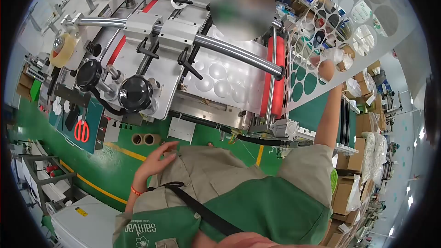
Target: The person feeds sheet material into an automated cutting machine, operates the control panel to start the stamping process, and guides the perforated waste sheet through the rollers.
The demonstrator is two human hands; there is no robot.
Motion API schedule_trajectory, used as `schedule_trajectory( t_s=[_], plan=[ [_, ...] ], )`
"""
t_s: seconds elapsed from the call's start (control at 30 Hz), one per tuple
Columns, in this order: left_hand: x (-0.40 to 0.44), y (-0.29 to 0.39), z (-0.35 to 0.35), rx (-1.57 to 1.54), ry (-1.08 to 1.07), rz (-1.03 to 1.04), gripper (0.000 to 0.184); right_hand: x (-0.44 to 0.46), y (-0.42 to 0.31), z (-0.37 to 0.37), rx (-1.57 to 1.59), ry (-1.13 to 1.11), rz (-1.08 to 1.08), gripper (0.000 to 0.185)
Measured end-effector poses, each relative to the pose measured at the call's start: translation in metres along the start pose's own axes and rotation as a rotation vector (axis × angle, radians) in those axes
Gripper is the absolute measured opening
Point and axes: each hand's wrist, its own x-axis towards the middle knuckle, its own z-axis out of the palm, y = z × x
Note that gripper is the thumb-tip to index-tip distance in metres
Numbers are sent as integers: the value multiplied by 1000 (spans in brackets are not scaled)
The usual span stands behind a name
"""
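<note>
White and likely floppy, the perforated sheet [383,48] suits an edge grip, the right hand [326,70] closed on it, left hand [157,161] open, empty.

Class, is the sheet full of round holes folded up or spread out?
Spread out: the sheet reaches broadly from beside the red rollers past the right hand, its rows of round holes in view.

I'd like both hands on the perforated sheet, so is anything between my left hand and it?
Yes: in this view the machine's near edge and the metal block by the red rollers lie between your left hand and the perforated sheet. Going over them looks feasible, though depth is hard to judge.
</note>
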Motion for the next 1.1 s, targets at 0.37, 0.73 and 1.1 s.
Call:
schedule_trajectory(
  t_s=[0.37,0.73,1.1],
  plan=[
    [9,-2,0,80,-42,18,45,-93,-35,57,273,-386,118,33],
    [12,4,0,130,-55,-8,45,-108,35,104,470,-694,134,40],
    [5,2,1,123,-14,7,43,-95,29,58,-258,-581,231,18]
  ],
)
